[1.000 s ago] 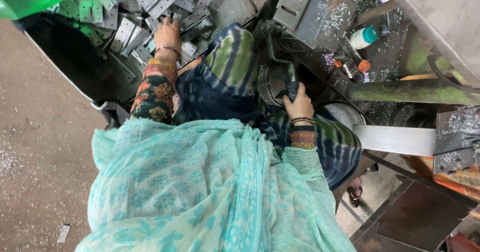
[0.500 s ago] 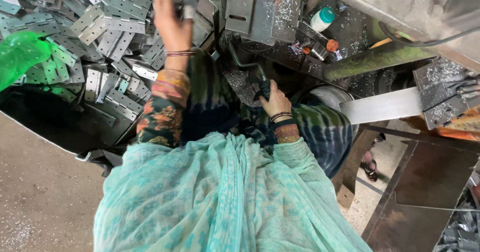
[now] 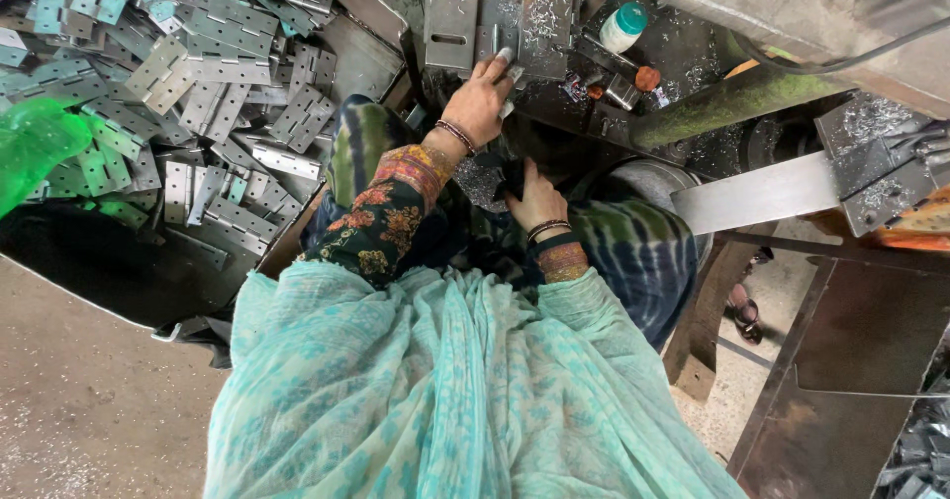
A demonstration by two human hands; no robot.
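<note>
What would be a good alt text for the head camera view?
Seen from above, a seated person's left hand holds a small metal piece at a machine bed strewn with shavings, while the right hand rests near the lap. A large pile of metal hinges lies to the left.

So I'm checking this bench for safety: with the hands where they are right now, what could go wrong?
The left hand holds a small metal piece against the machine bed, which is littered with metal shavings; bare fingers could be cut or pinched there. The right hand rests low by dark machine parts, partly hidden, so it might get caught. The loose turquoise scarf hangs near the work and could snag.
</note>
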